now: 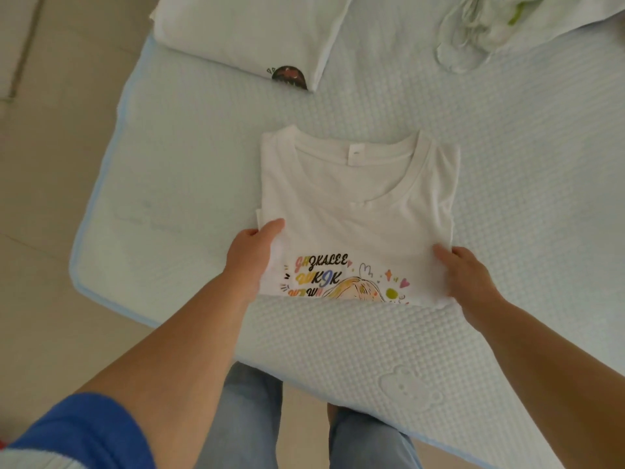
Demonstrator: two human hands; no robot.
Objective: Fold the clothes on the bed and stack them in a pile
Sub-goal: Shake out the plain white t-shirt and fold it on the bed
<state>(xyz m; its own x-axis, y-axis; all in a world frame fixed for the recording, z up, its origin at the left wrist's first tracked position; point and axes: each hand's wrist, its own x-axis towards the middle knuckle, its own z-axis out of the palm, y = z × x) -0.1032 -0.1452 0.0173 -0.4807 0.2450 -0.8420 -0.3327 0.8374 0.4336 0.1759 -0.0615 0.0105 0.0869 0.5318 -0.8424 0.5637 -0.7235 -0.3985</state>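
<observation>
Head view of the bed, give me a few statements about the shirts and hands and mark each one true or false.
1. Both hands hold the printed shirt. True: the left hand grips its left edge, the right hand its right edge.
2. The printed shirt lies collar toward the person. False: the collar points away.
3. A folded shirt lies beyond it, to the left. True.
4. The printed shirt sits on the folded shirt. False: they lie apart on the bed.
5. A crumpled garment lies at the far right. True.
</observation>
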